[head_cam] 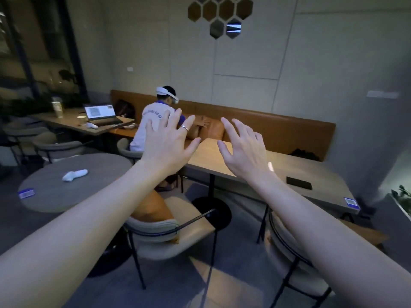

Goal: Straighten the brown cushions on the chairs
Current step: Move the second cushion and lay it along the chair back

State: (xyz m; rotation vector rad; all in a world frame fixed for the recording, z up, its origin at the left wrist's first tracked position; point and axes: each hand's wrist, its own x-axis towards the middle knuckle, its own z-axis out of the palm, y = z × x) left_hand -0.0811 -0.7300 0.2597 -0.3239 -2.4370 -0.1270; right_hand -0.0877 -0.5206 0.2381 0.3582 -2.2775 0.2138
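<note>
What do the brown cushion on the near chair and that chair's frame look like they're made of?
Brown cushion: probably leather or faux leather, judging by its smooth tan surface with a soft sheen and creases. Chair frame: likely black-painted metal, as the rods are thin and dark. The chair's pale backrest looks like fabric.

Both arms are reaching forward, left hand (170, 144) and right hand (243, 150) spread empty (a ring on the left), above a brown cushion (151, 207) leaning in the chair (178, 236).

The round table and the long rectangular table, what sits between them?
In the head view, a cream chair holding a brown cushion sits between the round table and long table.
</note>
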